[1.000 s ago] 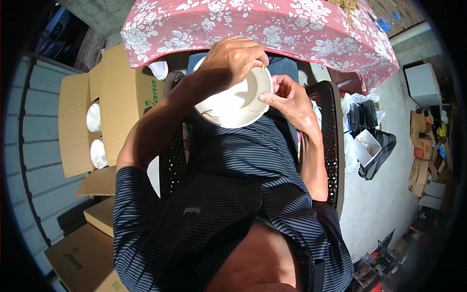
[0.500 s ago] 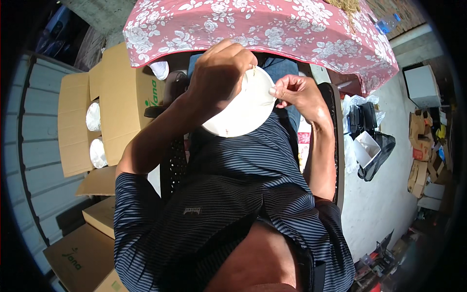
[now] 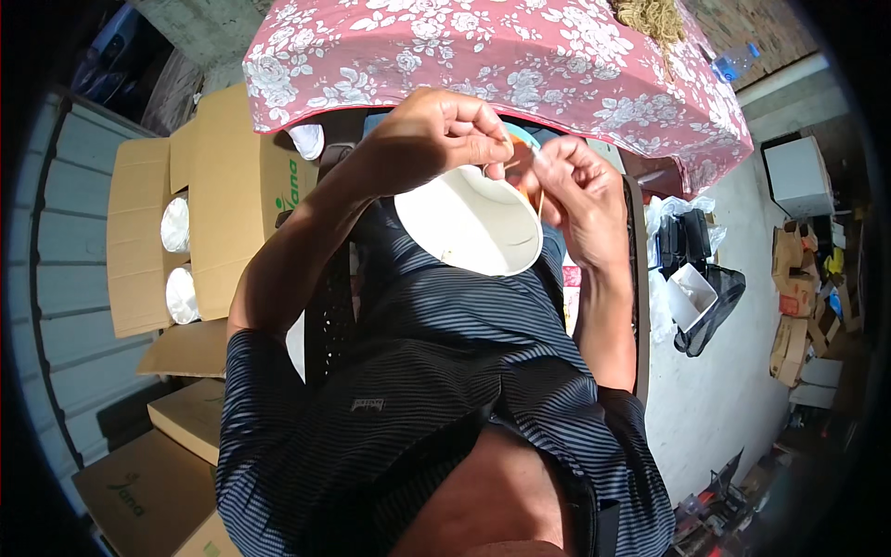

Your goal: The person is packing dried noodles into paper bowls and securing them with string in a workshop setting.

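Observation:
A white bucket (image 3: 469, 223) rests on my lap, tilted so that its pale inside shows; some orange and blue appears beyond its far rim. Over that rim my left hand (image 3: 445, 135) pinches a thin tan strand (image 3: 517, 165) between thumb and fingers. Close by on the right, my right hand (image 3: 587, 190) is also pinched, at the other part of the strand. The fingertips of both hands nearly meet. Exactly how the strand runs to the bucket is too small to tell.
Ahead stands a table with a pink floral cloth (image 3: 427, 60), a bundle of tan fibre (image 3: 654, 19) and a plastic bottle (image 3: 735, 63). On the left is an open cardboard box (image 3: 227, 213) with white round items. Bags and a white box (image 3: 691, 295) lie on the right floor.
The bucket has tipped so that more of its inside shows. My left hand has moved right and my right hand has turned inward; their fingertips are now close together.

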The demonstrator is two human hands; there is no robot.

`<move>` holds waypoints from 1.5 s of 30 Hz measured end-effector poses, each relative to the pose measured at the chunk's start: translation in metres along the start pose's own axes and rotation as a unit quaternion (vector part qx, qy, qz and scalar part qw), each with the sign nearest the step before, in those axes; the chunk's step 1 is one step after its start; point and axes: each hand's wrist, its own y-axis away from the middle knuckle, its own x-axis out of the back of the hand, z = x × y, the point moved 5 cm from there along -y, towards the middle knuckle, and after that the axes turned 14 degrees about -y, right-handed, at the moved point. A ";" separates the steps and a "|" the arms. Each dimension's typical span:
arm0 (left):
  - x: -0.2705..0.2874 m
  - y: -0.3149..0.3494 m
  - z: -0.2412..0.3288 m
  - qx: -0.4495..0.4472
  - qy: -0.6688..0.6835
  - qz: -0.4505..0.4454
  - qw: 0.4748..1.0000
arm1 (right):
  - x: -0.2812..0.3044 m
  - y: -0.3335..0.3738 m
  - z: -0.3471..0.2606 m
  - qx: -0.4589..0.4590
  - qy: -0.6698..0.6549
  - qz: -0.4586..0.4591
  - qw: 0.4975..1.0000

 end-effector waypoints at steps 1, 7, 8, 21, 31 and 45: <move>-0.001 -0.001 -0.001 0.002 0.002 -0.011 1.000 | -0.004 0.006 -0.001 -0.058 -0.065 -0.049 0.995; 0.000 0.000 0.007 -0.006 0.009 -0.018 1.000 | -0.016 0.027 -0.024 -0.043 0.134 -0.068 0.988; 0.000 -0.002 0.007 -0.006 0.010 -0.018 1.000 | -0.013 0.026 -0.027 -0.054 0.145 -0.062 0.986; 0.000 -0.010 0.010 -0.044 -0.068 -0.081 0.993 | -0.003 0.004 -0.032 0.167 0.276 -0.129 0.938; -0.006 -0.019 -0.005 -0.026 -0.051 -0.048 0.997 | -0.023 0.018 -0.013 0.213 0.399 0.048 0.890; -0.007 -0.011 -0.006 0.005 0.156 -0.045 0.987 | -0.005 0.013 0.004 0.190 0.285 0.081 0.936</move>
